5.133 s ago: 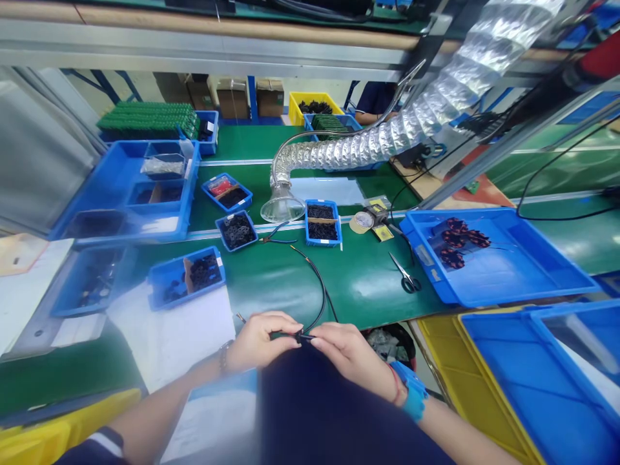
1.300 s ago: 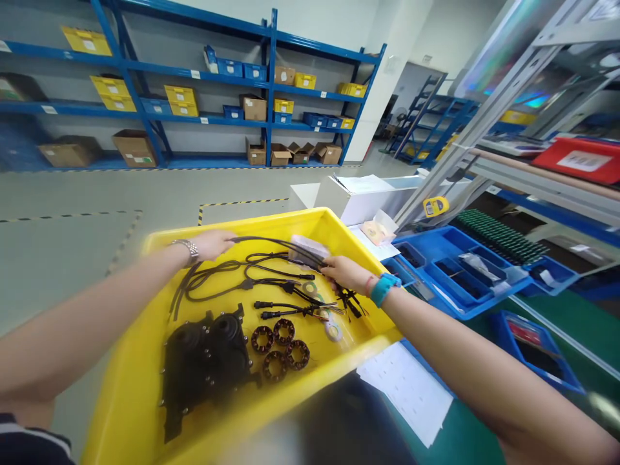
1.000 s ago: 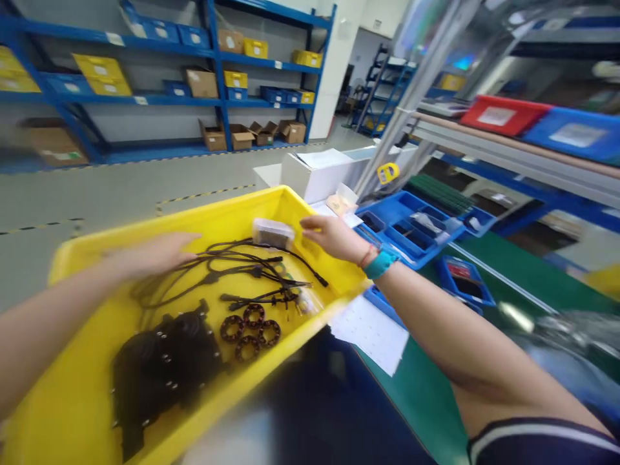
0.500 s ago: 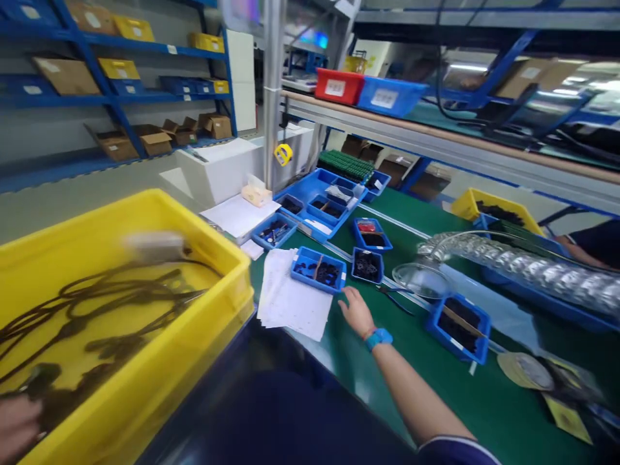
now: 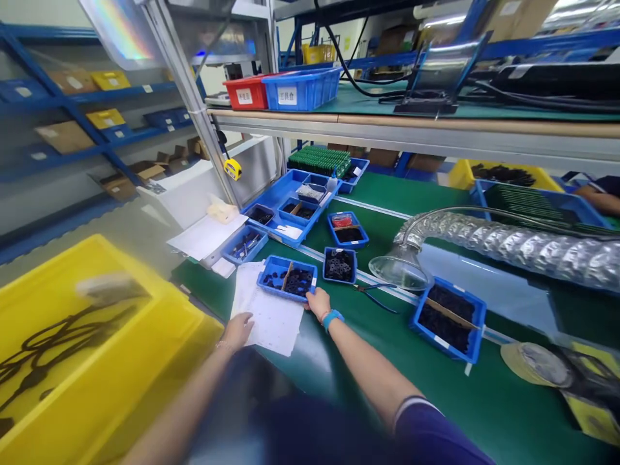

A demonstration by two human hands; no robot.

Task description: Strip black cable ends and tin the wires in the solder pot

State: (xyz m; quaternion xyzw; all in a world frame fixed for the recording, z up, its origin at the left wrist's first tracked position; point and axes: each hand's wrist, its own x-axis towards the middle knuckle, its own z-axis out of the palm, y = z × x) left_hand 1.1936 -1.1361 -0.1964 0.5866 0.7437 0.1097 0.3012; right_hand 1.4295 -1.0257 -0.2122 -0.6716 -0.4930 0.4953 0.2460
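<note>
A small divided blue parts bin (image 5: 287, 296) with black ring-like parts on both sides of its divider sits on white paper sheets (image 5: 274, 329). My right hand (image 5: 318, 302), a blue watch on its wrist, grips the bin's near right corner. At the left edge of the sheets rests my left hand (image 5: 238, 330), fingers stretched over the paper with nothing held. Just right of the bin stands a smaller blue bin (image 5: 340, 265) of black parts. Pliers with dark blue handles (image 5: 375, 296) lie on the green mat beyond my right hand.
A yellow crate (image 5: 159, 336) with black cables stands at the left. A clear suction hood (image 5: 402, 266) on a silver duct (image 5: 508, 242) reaches in from the right. Another blue bin (image 5: 448, 352) and tape rolls (image 5: 535, 363) lie right. A shelf (image 5: 411, 129) spans the back.
My left hand has left the yellow crate and come down onto the paper. My right hand has closed on the bin's corner. The view has turned right.
</note>
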